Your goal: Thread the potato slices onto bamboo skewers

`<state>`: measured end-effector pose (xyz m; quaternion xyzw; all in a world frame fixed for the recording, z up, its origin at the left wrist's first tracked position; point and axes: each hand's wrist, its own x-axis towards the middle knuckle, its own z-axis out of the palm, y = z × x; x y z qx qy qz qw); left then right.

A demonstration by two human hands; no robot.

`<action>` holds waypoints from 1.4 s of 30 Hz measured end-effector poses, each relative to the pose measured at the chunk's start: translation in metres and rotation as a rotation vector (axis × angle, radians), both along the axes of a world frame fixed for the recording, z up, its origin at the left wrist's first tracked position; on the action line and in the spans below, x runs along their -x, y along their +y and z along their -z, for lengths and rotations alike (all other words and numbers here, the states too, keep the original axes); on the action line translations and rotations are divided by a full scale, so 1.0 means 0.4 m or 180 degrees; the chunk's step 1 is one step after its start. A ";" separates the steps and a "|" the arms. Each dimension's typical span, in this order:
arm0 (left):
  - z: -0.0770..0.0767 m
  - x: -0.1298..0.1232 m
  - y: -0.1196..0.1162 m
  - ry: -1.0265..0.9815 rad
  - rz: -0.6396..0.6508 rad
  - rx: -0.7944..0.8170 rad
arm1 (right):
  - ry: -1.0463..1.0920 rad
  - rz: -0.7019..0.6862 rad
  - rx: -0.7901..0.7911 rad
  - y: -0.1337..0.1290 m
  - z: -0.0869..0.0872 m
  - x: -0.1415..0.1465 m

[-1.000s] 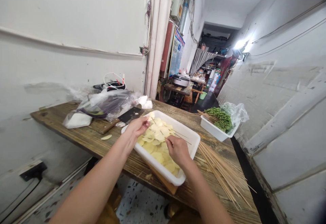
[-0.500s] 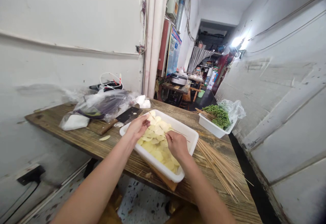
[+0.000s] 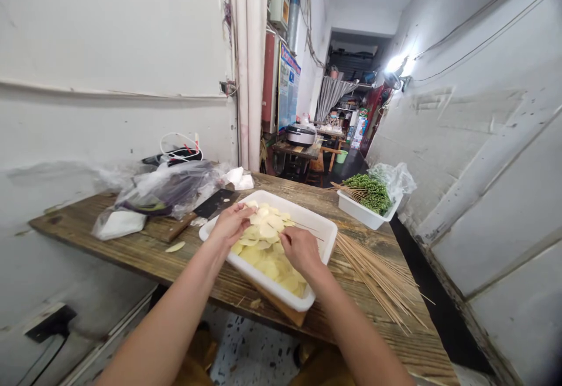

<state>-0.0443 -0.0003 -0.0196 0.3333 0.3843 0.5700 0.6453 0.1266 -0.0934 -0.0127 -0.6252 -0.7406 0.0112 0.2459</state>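
The white tray (image 3: 318, 217) stands near the front edge of the wooden table (image 3: 381, 239), with a piece of wood (image 3: 285, 310) under its near side. Inside the tray lie many pale yellow slices (image 3: 263, 263), the upper ones lighter, and some thin sticks reach out from them toward the tray's right side. The right hand (image 3: 302, 248) is above the slices, its thumb and fingers closed together on a thin stick (image 3: 273, 228), which points away to the upper slices. The left hand (image 3: 232, 222) is over the tray's left rim, thumb and fingertips close to each other beside a pale slice; at this small size I cannot tell whether they clamp it. To the left lie a cleaver (image 3: 215, 203), a single slice (image 3: 175, 246) and a clear plastic bag (image 3: 180, 184). To the right, a bundle of sticks (image 3: 373, 275) is spread on the table, and farther back a smaller white container (image 3: 362, 216) holds green vegetables (image 3: 373, 193).
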 end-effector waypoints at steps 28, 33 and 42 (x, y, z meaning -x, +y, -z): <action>-0.001 0.006 -0.005 -0.0266 0.0241 -0.0326 | 0.1272 0.0069 0.0132 0.023 0.009 -0.020; -0.025 0.001 -0.022 -0.0443 0.0429 -0.0235 | 0.1358 0.0038 0.0079 0.018 0.000 -0.016; -0.027 0.002 -0.019 -0.0460 0.0560 -0.0147 | 0.1639 -0.0010 -0.0085 0.021 0.004 -0.011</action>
